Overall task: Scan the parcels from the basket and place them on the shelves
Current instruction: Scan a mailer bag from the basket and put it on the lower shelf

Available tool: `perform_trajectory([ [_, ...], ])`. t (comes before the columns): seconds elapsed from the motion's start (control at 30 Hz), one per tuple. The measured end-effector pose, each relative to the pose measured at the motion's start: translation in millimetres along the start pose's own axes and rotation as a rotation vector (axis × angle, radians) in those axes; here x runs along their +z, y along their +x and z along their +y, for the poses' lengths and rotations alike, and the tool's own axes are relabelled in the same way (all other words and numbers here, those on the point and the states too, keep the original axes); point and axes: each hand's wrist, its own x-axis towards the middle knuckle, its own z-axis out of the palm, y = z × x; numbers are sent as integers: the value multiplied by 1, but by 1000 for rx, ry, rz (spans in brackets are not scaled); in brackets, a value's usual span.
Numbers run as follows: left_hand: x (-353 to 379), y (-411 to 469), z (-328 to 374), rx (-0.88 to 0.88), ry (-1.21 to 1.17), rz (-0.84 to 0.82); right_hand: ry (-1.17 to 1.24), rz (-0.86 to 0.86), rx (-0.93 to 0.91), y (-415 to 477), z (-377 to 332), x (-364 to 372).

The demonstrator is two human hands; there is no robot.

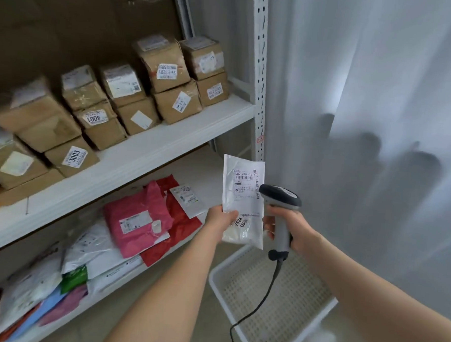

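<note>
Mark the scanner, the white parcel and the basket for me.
scanner point(281, 196): head view, on its dark head.
white parcel point(244, 182): head view, on its printed label.
basket point(295, 302): head view, on its bare perforated floor.

Take the perforated upright post point(259, 67) as your reference. Left of the post, at its mid-height, you find the upper shelf point(130, 159). It carries cardboard boxes point(170, 67), mostly stacked two high, in rows running away from the post.

Lower down, still left of the post, you find the lower shelf point(210, 188). Nearest the post, a white mailer point(188, 197) lies on a red mailer point(181, 226). Farther from the post, a pink mailer point(134, 218) overlaps the red one, followed by white bags point(93, 244).

Below the post's foot, the floor point(207, 328) carries a white perforated basket point(298, 302).
</note>
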Motion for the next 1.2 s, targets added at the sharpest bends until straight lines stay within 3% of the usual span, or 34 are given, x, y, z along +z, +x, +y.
perform_trajectory([
  [0.27,-125,-18,-28,-2,-2,7,28,-23,-66,-47,41,114],
  [0.47,-176,-34,-33,17,-104,15,11,25,-120,-78,51,166],
  [0.87,-176,-77,-48,52,-128,17,-174,14,-279,-122,55,185],
  [1.2,-166,-85,-67,52,-137,68,-154,30,-247,-133,64,178],
])
